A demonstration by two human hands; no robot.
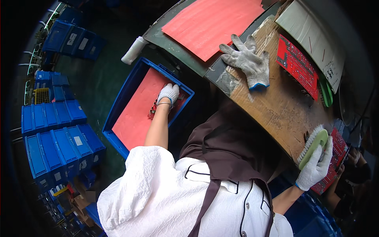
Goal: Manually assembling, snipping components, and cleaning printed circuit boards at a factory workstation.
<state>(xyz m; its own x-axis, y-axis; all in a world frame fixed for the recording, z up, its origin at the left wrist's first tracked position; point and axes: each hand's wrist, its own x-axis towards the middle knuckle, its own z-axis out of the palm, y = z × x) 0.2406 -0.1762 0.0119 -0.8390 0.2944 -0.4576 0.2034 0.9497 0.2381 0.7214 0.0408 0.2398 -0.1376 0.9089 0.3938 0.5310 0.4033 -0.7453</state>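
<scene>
My left hand [169, 93], in a white knit glove, reaches down into a blue plastic bin [117, 96]. Its fingers are curled at the edge of a circuit board [152, 110] with small red and dark parts, mostly hidden under my hand and wrist. Beneath the board a pink sheet [134, 114] lines the bin. On the right, my gloved right hand [314, 170] grips a pale green scrub brush [320, 143] by its back, white bristles facing left, beside the workbench edge. A red circuit board [338, 148] lies just beyond that hand.
On the workbench [260, 114] lie an empty white glove [249, 63], pink sheets [209, 25] and another red circuit board [296, 65]. A second green brush [326, 93] rests beside that board. Stacked blue bins [59, 146] stand at left. Another person's arm [335, 189] shows at far right.
</scene>
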